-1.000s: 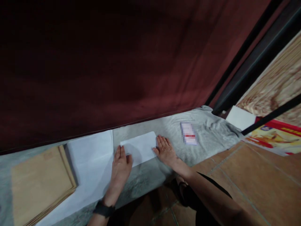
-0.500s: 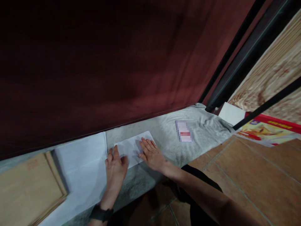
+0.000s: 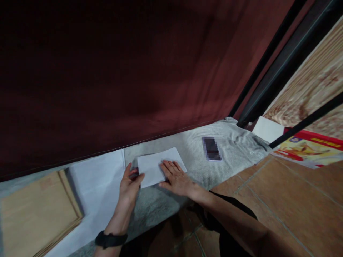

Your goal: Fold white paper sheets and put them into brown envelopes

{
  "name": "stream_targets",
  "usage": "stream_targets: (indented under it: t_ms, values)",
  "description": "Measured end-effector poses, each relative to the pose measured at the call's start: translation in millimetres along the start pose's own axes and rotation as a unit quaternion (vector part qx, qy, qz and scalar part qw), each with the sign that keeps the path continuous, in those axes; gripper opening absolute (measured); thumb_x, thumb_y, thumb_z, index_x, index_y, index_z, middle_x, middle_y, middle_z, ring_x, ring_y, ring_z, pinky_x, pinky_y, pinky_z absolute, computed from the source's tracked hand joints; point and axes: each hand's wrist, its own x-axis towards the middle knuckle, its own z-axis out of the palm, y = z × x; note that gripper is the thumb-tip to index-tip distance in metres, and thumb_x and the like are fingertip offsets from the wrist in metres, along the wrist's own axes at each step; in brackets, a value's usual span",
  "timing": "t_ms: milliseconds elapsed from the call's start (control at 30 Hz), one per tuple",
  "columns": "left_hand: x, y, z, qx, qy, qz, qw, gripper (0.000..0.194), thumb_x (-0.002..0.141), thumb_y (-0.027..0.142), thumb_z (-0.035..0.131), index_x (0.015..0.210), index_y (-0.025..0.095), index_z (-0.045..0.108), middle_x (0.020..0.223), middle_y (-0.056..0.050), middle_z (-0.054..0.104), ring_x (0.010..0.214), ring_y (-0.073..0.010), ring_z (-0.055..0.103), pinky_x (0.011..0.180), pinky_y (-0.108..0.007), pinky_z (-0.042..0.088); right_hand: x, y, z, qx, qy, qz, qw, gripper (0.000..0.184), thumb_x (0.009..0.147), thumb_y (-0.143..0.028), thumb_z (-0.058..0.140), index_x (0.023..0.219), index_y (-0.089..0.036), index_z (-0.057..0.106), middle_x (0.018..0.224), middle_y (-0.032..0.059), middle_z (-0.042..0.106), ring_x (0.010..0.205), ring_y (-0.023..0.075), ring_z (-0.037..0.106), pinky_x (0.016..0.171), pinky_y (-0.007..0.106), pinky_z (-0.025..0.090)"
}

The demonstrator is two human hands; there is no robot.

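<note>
A folded white sheet of paper (image 3: 152, 165) lies on the grey cloth. My left hand (image 3: 130, 184) grips its left edge, the thumb on top and some fingers partly hidden behind and under it. Flat on the paper's right part rests my right hand (image 3: 175, 178), its fingers stretched out. To the left, larger white sheets (image 3: 99, 189) are spread on the cloth, with a stack of brown paper envelopes (image 3: 40, 210) on top of them.
A phone (image 3: 213, 149) with a blurred dark screen lies to the right on the grey cloth (image 3: 193, 150). A dark red panel (image 3: 120, 78) rises behind the ledge. Black bars (image 3: 257, 82) and a colourful printed box (image 3: 308, 148) are at the right, above the tiled floor (image 3: 289, 200).
My left thumb has come onto the paper's left edge, with fingers behind it. My right hand still lies flat on the sheet. The phone's screen has turned from light to dark.
</note>
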Motion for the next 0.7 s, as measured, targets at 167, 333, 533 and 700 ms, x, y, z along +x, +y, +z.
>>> stream_targets:
  t_ms: [167, 333, 533, 700]
  values:
    - [-10.4, 26.1, 3.7, -0.158, -0.017, -0.060, 0.985, 0.072, 0.067, 0.016, 0.079, 0.134, 0.028, 0.055, 0.097, 0.001, 0.068, 0.090, -0.0142, 0.067, 0.092, -0.029, 0.052, 4.1, -8.3, -16.8, 0.046, -0.013, -0.016, 0.999, 0.066, 0.098, -0.034, 0.052, 0.156, -0.013, 0.029, 0.161, 0.0155, 0.032, 0.148, 0.0250, 0.032, 0.123, 0.046, 0.025]
    - [-17.0, 41.2, 6.5, -0.270, -0.077, -0.113, 0.953, 0.033, 0.090, 0.037, 0.062, 0.121, 0.026, 0.059, 0.102, -0.004, 0.070, 0.096, -0.0197, 0.070, 0.086, -0.037, 0.058, 18.4, -7.3, -40.0, 0.328, 0.121, 0.068, 0.934, 0.044, 0.102, -0.031, 0.040, 0.144, -0.022, 0.050, 0.144, 0.0067, 0.057, 0.132, 0.0205, 0.053, 0.114, 0.039, 0.039]
    - [-32.5, 33.1, 20.3, -0.257, -0.117, -0.187, 0.941, 0.044, 0.086, 0.018, 0.068, 0.126, 0.030, 0.054, 0.113, -0.004, 0.070, 0.095, -0.0183, 0.071, 0.084, -0.036, 0.059, 26.7, -15.7, -46.3, 0.709, 0.208, 0.203, 0.643, 0.046, 0.088, -0.061, 0.060, 0.111, -0.022, 0.068, 0.109, 0.0049, 0.076, 0.113, 0.0272, 0.066, 0.101, 0.043, 0.051]
    - [-35.5, 24.4, 26.3, -0.242, -0.110, -0.154, 0.952, 0.075, 0.075, 0.007, 0.074, 0.140, 0.029, 0.045, 0.110, -0.003, 0.072, 0.089, -0.0152, 0.071, 0.080, -0.028, 0.057, 21.9, -22.5, -34.1, 0.775, 0.176, 0.267, 0.546, 0.038, 0.077, -0.050, 0.073, 0.100, -0.020, 0.068, 0.097, 0.0051, 0.077, 0.097, 0.0264, 0.071, 0.084, 0.038, 0.057]
